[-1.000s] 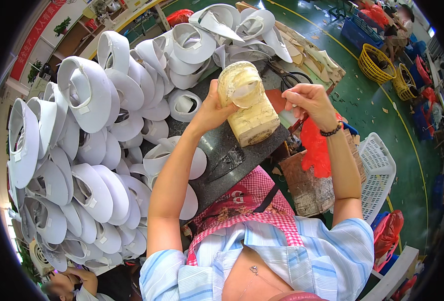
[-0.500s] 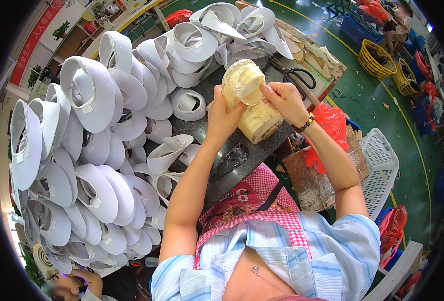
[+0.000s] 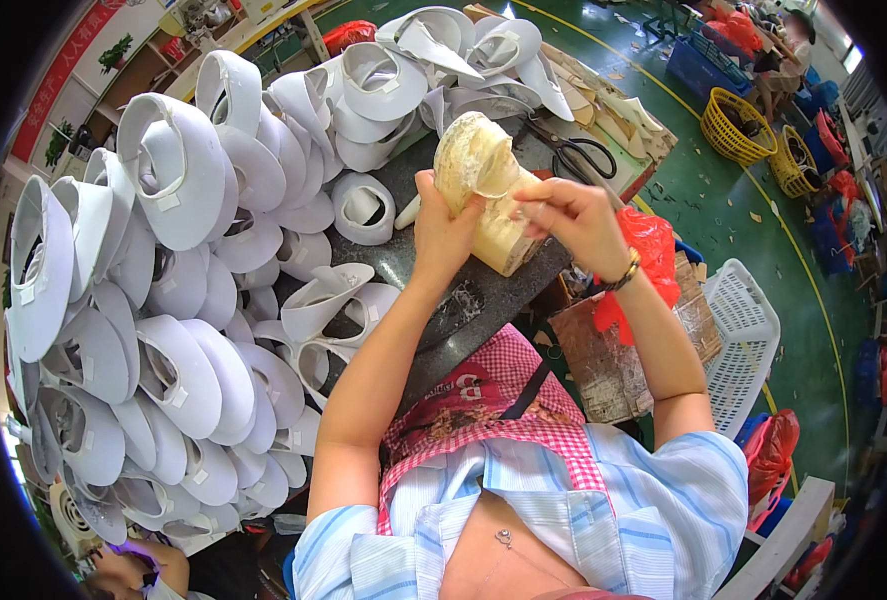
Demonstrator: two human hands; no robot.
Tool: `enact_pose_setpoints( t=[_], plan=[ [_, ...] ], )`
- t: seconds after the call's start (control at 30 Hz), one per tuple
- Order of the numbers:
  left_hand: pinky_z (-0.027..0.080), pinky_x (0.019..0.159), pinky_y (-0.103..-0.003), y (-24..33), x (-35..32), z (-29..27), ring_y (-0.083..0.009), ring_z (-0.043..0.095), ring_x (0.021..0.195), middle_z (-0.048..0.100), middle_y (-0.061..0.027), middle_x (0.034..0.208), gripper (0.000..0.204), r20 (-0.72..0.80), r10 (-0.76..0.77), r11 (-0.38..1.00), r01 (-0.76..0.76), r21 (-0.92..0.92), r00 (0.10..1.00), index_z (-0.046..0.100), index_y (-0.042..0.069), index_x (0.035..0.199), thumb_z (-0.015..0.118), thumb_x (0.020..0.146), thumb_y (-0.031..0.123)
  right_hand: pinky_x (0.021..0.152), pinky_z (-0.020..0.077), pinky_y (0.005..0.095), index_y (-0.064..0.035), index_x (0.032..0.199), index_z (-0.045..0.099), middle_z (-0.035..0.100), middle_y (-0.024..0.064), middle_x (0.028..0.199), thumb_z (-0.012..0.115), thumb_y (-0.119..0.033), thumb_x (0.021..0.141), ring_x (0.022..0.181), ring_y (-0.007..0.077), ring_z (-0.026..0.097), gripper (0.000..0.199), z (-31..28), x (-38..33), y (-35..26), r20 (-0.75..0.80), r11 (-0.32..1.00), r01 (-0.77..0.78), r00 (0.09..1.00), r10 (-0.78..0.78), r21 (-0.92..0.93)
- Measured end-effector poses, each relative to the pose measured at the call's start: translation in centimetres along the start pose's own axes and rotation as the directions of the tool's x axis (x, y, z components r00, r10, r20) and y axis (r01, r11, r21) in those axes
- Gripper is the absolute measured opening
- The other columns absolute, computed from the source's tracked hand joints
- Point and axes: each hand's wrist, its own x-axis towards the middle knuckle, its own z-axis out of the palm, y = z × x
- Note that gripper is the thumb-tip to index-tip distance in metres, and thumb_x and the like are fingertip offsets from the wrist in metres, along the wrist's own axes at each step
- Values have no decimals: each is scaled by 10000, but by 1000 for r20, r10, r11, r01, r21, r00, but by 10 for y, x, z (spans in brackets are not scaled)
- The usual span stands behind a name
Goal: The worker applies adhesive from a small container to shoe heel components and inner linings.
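Note:
My left hand (image 3: 441, 222) grips a cream-yellow, glue-crusted form (image 3: 483, 190) with a rounded top, held up over the dark worktable (image 3: 463, 300). My right hand (image 3: 568, 215) touches the form's right side, fingers pinched against its surface; a bracelet sits on that wrist. What the fingers pinch is too small to tell. Stacks of white visor-shaped cap pieces (image 3: 183, 280) cover the table's left and far side.
Black scissors (image 3: 573, 152) lie on the table beyond the form. A red bag (image 3: 653, 260), a cardboard box (image 3: 603, 350) and a white plastic basket (image 3: 738, 335) stand on the green floor to the right. Yellow baskets (image 3: 733, 125) sit further off. Another person's hand (image 3: 128, 570) shows at lower left.
My right hand came down from beside the form and closed onto its right side. The form and both hands shifted slightly toward the table's far edge.

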Motion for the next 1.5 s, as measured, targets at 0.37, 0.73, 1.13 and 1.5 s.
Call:
enact_pose_setpoints(
  t=[0.37,0.73,1.13,1.5],
  plan=[
    [439,937,-308,16,10,-46,-185,522,1132,527,-107,1203,596,513,-94,941,244,-233,853,333,26,1286,699,819,83,627,539,193,6,1054,630,621,20,818,556,-203,948,778,58,621,245,-23,17,12,52,967,-183,983,177,178],
    [302,1078,-373,15,54,-22,-274,378,1284,331,-177,1405,1276,408,353,935,-307,-176,842,60,88,1472,909,523,172,573,490,193,-38,836,620,608,7,753,573,-283,939,615,58,565,270,-32,29,10,-56,972,-111,991,125,207],
    [456,929,-331,39,96,7,-202,539,1085,529,-126,1174,1219,465,24,993,31,-110,885,155,-44,1393,937,509,259,750,505,353,-78,966,674,616,66,920,660,-152,798,871,244,614,184,-23,47,4,-105,593,307,824,-557,-744],
    [485,886,-323,39,103,14,-189,559,1036,542,-115,1136,1115,430,-18,985,89,-147,903,273,-41,1333,941,499,279,616,520,335,-68,1028,602,587,55,830,675,-194,752,686,236,632,312,-35,78,22,199,267,442,759,-620,-856]
  ],
)
